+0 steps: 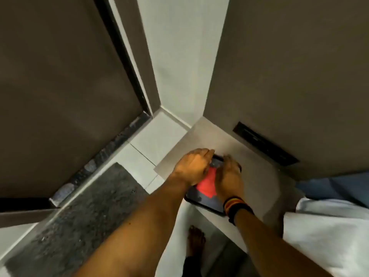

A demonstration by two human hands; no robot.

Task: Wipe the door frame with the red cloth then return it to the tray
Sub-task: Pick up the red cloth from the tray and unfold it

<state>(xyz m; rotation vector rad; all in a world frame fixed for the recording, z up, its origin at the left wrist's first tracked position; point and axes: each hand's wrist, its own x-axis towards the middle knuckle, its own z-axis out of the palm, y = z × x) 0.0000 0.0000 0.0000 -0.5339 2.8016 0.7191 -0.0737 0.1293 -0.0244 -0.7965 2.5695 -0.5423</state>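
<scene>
The red cloth (207, 185) lies in a dark tray (205, 203) that sits on a pale grey counter (201, 134) in the corner. Both hands are over the tray. My left hand (194, 165) covers the tray's far left part, fingers curled down onto the cloth's upper edge. My right hand (229, 178), with a striped wristband, presses on the cloth's right side. How firmly either hand grips the cloth is hidden. The dark door (60, 86) and its black-and-white frame (127, 56) rise at the left.
A black slot plate (265, 145) is set in the brown wall behind the counter. A grey mat (79, 216) lies on the white floor by the dark threshold (103, 154). White and blue fabric (329, 226) lies at the right. My bare foot (196, 242) stands below the counter.
</scene>
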